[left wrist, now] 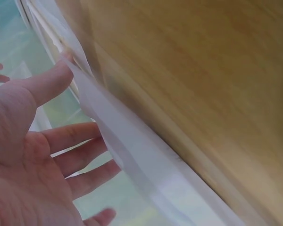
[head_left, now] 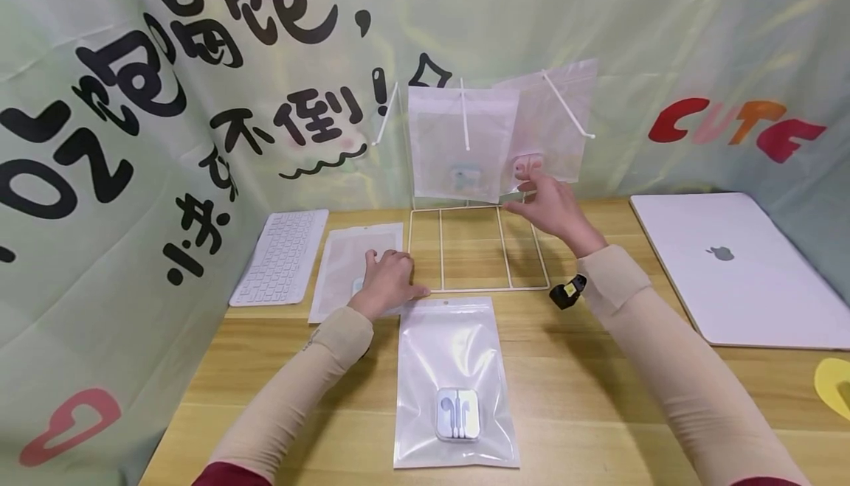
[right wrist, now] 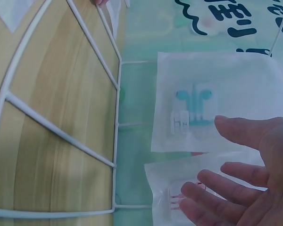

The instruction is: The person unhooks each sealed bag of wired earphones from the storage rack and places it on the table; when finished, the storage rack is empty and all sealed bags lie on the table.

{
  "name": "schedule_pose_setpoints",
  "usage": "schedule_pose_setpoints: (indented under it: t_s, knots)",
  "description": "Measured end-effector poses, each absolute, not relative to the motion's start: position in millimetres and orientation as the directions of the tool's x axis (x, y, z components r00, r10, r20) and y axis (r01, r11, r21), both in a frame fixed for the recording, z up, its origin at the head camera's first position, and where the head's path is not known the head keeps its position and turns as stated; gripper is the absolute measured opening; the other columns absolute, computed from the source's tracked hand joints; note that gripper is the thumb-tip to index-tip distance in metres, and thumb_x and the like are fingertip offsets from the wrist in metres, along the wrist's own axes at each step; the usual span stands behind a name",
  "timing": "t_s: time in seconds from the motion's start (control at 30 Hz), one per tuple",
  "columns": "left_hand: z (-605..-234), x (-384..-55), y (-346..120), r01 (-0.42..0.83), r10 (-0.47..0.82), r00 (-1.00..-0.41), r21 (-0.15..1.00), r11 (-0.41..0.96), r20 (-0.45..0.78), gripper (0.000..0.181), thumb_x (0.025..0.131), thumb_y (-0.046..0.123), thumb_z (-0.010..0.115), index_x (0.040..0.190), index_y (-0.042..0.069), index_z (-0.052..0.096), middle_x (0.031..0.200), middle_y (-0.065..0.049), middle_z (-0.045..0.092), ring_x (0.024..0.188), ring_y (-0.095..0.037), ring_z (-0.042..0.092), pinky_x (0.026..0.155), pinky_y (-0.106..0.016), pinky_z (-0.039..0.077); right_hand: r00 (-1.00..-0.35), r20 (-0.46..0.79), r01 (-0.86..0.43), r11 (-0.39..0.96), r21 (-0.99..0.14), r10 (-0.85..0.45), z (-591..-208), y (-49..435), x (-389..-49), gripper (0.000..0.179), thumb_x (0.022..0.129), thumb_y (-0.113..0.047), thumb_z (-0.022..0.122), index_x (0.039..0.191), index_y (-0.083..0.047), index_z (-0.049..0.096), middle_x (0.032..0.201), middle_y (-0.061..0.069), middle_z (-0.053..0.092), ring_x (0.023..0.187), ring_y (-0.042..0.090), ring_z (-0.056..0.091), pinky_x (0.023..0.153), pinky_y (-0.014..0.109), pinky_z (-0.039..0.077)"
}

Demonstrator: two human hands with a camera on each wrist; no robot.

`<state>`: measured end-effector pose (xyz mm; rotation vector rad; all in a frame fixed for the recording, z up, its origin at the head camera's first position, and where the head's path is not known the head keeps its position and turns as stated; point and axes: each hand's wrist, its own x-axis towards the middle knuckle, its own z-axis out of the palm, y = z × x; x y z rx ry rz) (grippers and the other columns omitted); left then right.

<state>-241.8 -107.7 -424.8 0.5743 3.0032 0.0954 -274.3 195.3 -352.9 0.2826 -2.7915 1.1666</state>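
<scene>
The right bag [head_left: 550, 121] is borne by a prong [head_left: 569, 105], so presumably the right hand [head_left: 554, 207] is held loosely extended nearby; on the table [head_left: 571, 397], the left bag [head_left: 341, 268] is touched (ungripped) by the relaxed left hand [head_left: 390, 283].

Left arm [head_left: 292, 390] low, right arm [head_left: 664, 353] higher at the wire rack [head_left: 488, 290]

The left hand [head_left: 388, 281] sits by the rack's front left corner, thumb stretched out, fingers apart and slightly bent. The right hand [head_left: 553, 204] is lifted above the rack's right side, fingers loosely extended, thumb apart.
</scene>
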Motion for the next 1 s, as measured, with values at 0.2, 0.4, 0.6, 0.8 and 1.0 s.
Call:
schedule_pose_setpoints:
  t_s: [0.2,0.4,0.6,0.8,1.0]
  knots:
    - [-423.2,-241.7,-107.7,0.346,0.357,-0.928,0.109,0.932,-0.107,0.044,0.081,0.055,0.075,0.094,0.013,0.07,0.133,-0.002,0.06,0.139,-0.032,0.036,0.107,-0.068,-0.011,-0.977,0.174,-0.208,0.703,-0.68,-0.121,-349.3,188.8,-276.0,0.069,0.091,-0.027,0.073,0.146,0.002,0.042,0.132,0.025,0.057,0.114,0.041,0.059,0.093,0.052,0.048]
    - [-424.6,-241.9,-108.0,0.333,0.345,-0.933,0.119,0.935,-0.106,0.044,0.081,0.055,0.076,0.091,0.013,0.07,0.132,-0.003,0.061,0.14,-0.032,0.035,0.105,-0.07,-0.013,-0.978,0.192,-0.192,0.735,-0.65,-0.085,-346.4,181.2,-284.1,0.068,0.092,-0.029,0.072,0.146,0.0,0.042,0.137,0.025,0.053,0.117,0.042,0.058,0.095,0.054,0.046]
    - [-424.7,-241.3,-108.3,0.342,0.356,-0.928,0.132,0.931,-0.108,0.05,0.083,0.054,0.075,0.106,0.01,0.071,0.135,-0.004,0.059,0.141,-0.032,0.033,0.107,-0.069,-0.01,-0.969,0.24,-0.215,0.673,-0.708,-0.056,-341.7,175.1,-295.1,0.067,0.092,-0.024,0.072,0.144,0.006,0.042,0.139,0.026,0.051,0.121,0.041,0.055,0.099,0.05,0.045]
    - [-424.1,-240.9,-108.3,0.345,0.358,-0.927,0.116,0.931,-0.111,0.057,0.084,0.054,0.074,0.117,0.008,0.069,0.137,-0.005,0.058,0.141,-0.032,0.033,0.109,-0.068,-0.004,-0.961,0.276,-0.228,0.66,-0.716,-0.032,-339.7,170.2,-299.9,0.062,0.093,-0.024,0.071,0.142,0.004,0.045,0.135,0.023,0.055,0.121,0.038,0.055,0.106,0.049,0.038]
    - [-423.2,-240.8,-107.9,0.349,0.358,-0.924,0.089,0.933,-0.133,0.069,0.086,0.056,0.071,0.132,0.005,0.061,0.144,-0.008,0.051,0.142,-0.031,0.031,0.111,-0.067,0.003,-0.931,0.364,-0.264,0.656,-0.707,0.018,-340.0,165.2,-302.1,0.045,0.094,-0.022,0.069,0.129,0.003,0.057,0.119,0.021,0.065,0.111,0.034,0.062,0.102,0.047,0.039]
